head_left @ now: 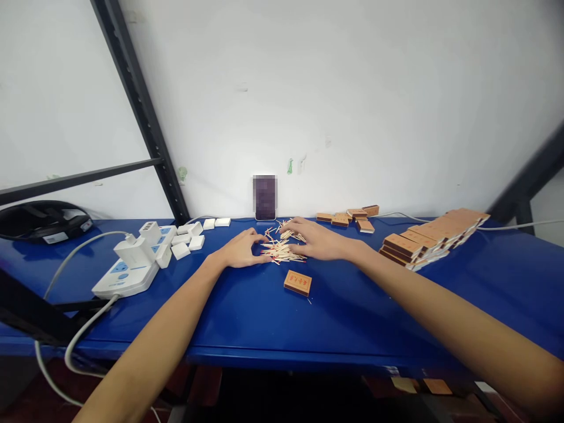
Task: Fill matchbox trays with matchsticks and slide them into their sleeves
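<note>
A loose pile of red-tipped matches [282, 252] lies on the blue table between my hands. At its left edge, my left hand [241, 249] is open, thumb and fingers curved apart around that side. My right hand [321, 239] is also open, bent over the pile's right side with its fingers spread and touching the sticks. Some matches are hidden beneath the right fingers. A closed orange-brown matchbox [298, 282] rests flat in front of the pile, with a thin stick near its right corner.
Several white box pieces [189, 236] lie at the left, beside a power strip [136, 282] with plugs and cables. A phone [265, 198] leans on the wall. Several matchboxes [341, 219] are scattered at the back right; more stand in stacked rows [427, 238] at the right.
</note>
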`<state>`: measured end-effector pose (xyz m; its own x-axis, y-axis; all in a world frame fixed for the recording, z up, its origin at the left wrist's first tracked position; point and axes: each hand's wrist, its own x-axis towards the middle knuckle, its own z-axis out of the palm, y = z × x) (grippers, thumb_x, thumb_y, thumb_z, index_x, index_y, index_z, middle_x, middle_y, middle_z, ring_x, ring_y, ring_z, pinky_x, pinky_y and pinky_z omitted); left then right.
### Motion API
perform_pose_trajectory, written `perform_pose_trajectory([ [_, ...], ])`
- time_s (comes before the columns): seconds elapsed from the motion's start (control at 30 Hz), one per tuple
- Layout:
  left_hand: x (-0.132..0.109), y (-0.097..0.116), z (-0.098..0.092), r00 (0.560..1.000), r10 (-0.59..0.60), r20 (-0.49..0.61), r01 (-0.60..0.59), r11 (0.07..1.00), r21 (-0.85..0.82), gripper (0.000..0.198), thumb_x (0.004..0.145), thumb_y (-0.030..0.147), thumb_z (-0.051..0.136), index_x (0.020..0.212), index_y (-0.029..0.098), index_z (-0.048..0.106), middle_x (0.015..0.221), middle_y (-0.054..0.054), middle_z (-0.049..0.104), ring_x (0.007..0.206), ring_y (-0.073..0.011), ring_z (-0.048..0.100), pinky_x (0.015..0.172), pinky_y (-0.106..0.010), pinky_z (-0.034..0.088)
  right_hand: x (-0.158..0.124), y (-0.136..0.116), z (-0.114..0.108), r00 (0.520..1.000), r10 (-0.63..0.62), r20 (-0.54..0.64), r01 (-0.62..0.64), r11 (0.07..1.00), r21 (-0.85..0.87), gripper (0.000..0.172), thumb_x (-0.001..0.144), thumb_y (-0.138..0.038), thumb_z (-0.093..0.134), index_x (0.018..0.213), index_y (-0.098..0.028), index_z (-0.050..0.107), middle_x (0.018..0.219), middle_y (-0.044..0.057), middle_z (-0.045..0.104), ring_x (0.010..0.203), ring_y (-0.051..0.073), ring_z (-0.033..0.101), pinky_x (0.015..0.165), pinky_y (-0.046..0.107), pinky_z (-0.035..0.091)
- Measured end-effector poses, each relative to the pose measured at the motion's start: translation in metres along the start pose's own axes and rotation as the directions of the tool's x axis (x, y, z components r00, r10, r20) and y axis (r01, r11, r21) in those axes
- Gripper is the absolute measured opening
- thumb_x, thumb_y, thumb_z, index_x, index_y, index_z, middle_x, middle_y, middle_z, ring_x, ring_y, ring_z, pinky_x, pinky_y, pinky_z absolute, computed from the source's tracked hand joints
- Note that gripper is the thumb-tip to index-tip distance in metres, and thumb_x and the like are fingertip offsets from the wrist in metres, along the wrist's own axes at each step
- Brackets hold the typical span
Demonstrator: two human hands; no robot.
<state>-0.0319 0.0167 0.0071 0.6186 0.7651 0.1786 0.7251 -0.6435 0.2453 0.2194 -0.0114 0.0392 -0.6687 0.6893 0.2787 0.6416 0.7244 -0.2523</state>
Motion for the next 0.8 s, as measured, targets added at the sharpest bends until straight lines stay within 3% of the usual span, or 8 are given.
perform_pose_trajectory([
  [0.1, 0.002, 0.001, 0.007, 0.998, -0.005, -0.056, 0.005, 1.000, 0.006, 0.061, 0.080, 0.063, 0.056, 0.125, 0.022, 0.058, 0.102, -0.008, 0.054, 0.097, -0.0242, 0.055, 0.090, -0.037, 0.043, -0.029, -0.016, 0.007, 0.990, -0.109, -0.093, 0.105, 0.994, -0.043, 0.033, 0.092, -0.039, 0.046, 0.117, -0.020, 0.057, 0.125, 0.012, 0.049, 0.105, 0.023, 0.053, 0.090, 0.037, 0.043],
  [0.23, 0.005, 0.001, 0.012, 0.997, -0.007, -0.083, 0.005, 1.000, -0.019, 0.058, 0.082, 0.061, 0.056, 0.126, 0.023, 0.057, 0.099, -0.007, 0.055, 0.095, -0.0226, 0.056, 0.088, -0.035, 0.044, -0.054, -0.027, 0.024, 0.968, -0.246, 0.055, 0.250, 0.964, -0.086, 0.038, 0.087, -0.045, 0.053, 0.113, -0.018, 0.058, 0.109, 0.011, 0.057, 0.094, 0.023, 0.055, 0.085, 0.038, 0.044],
  [0.33, 0.006, -0.006, 0.010, 0.984, -0.059, -0.169, 0.053, 0.998, -0.045, 0.052, 0.088, 0.057, 0.049, 0.126, 0.023, 0.057, 0.098, -0.007, 0.057, 0.092, -0.0211, 0.056, 0.088, -0.035, 0.045, -0.059, -0.030, 0.033, 0.962, -0.268, 0.054, 0.272, 0.960, -0.074, 0.033, 0.087, -0.036, 0.053, 0.113, -0.017, 0.058, 0.100, 0.010, 0.060, 0.089, 0.022, 0.055, 0.082, 0.037, 0.044],
  [0.4, 0.005, -0.014, 0.007, 0.936, -0.167, -0.311, 0.180, 0.984, 0.013, 0.048, 0.091, 0.049, 0.045, 0.128, 0.020, 0.056, 0.102, -0.009, 0.058, 0.098, -0.0234, 0.055, 0.092, -0.038, 0.044, -0.059, -0.034, 0.034, 0.956, -0.291, 0.044, 0.294, 0.954, -0.060, 0.032, 0.086, -0.031, 0.053, 0.115, -0.017, 0.057, 0.101, 0.010, 0.060, 0.089, 0.022, 0.055, 0.083, 0.036, 0.044],
  [0.47, 0.002, -0.025, 0.002, 0.843, -0.275, -0.463, 0.362, 0.926, 0.110, 0.046, 0.090, 0.040, 0.047, 0.130, 0.019, 0.054, 0.111, -0.013, 0.058, 0.108, -0.0284, 0.053, 0.096, -0.043, 0.041, -0.059, -0.040, 0.034, 0.951, -0.307, 0.047, 0.308, 0.950, -0.038, 0.036, 0.085, -0.029, 0.053, 0.119, -0.016, 0.055, 0.103, 0.011, 0.060, 0.090, 0.022, 0.055, 0.084, 0.037, 0.044],
  [0.57, -0.005, -0.042, -0.003, 0.744, -0.350, -0.570, 0.533, 0.824, 0.190, 0.047, 0.088, 0.034, 0.046, 0.132, 0.019, 0.053, 0.127, -0.016, 0.053, 0.120, -0.0333, 0.047, 0.099, -0.048, 0.038, -0.060, -0.050, 0.034, 0.948, -0.313, 0.063, 0.313, 0.950, -0.002, 0.038, 0.085, -0.028, 0.052, 0.121, -0.016, 0.055, 0.104, 0.011, 0.060, 0.091, 0.022, 0.055, 0.084, 0.036, 0.044],
  [0.63, -0.007, -0.052, -0.004, 0.757, -0.372, -0.538, 0.554, 0.801, 0.227, 0.049, 0.088, 0.033, 0.044, 0.135, 0.018, 0.050, 0.135, -0.017, 0.049, 0.127, -0.0337, 0.043, 0.103, -0.049, 0.035, -0.060, -0.054, 0.034, 0.948, -0.312, 0.067, 0.312, 0.950, 0.014, 0.038, 0.085, -0.029, 0.053, 0.121, -0.016, 0.055, 0.104, 0.010, 0.060, 0.091, 0.022, 0.054, 0.085, 0.036, 0.043],
  [0.8, -0.001, -0.067, -0.003, 0.881, -0.362, -0.303, 0.455, 0.823, 0.340, 0.056, 0.092, 0.038, 0.039, 0.145, 0.021, 0.038, 0.153, -0.013, 0.031, 0.143, -0.0352, 0.020, 0.112, -0.053, 0.022, -0.059, -0.053, 0.035, 0.952, -0.302, 0.048, 0.301, 0.953, 0.038, 0.038, 0.085, -0.029, 0.053, 0.121, -0.016, 0.055, 0.104, 0.010, 0.060, 0.091, 0.021, 0.054, 0.085, 0.035, 0.043],
])
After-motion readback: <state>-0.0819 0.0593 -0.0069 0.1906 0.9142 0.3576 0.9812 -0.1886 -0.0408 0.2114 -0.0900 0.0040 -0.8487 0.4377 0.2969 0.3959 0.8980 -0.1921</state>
